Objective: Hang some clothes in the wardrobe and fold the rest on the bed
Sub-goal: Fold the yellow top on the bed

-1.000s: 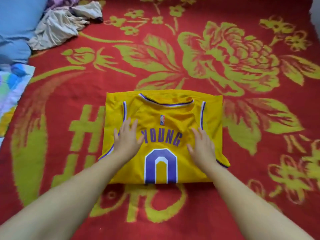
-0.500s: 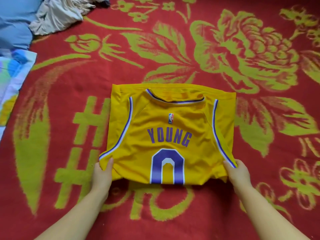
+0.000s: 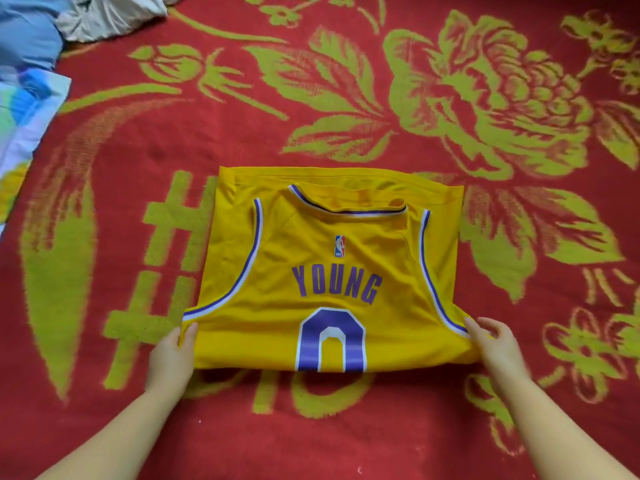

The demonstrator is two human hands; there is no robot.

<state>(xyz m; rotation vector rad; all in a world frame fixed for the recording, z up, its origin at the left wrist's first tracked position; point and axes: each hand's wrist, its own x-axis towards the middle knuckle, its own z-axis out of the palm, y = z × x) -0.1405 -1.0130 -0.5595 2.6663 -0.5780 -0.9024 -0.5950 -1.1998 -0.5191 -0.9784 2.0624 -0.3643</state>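
**A:** Your left hand (image 3: 171, 358) is pinching the near left corner of the yellow mesh basketball jersey with purple lettering (image 3: 329, 271), thumb on top, fingers tucked under. Your right hand (image 3: 497, 344) has the near right corner, fingers curled round the edge, though I can't tell how firmly it is closed.

**B:** And where does the jersey lie?

**A:** Flat on the red bedspread with the green flower pattern (image 3: 346, 98), folded once across, collar on the far side, the near fold running between your two hands.

**B:** How will it behave if you lift it?

**A:** I'd judge it light, limp and rather slick. It has no stiffness, so the middle will sag and the folded layers may slide apart. Grip through both layers at the corners, and keep the fold taut between your hands.

**B:** Anything else close by?

**A:** A crumpled pale grey garment (image 3: 110, 15) lies well apart, at the far left.
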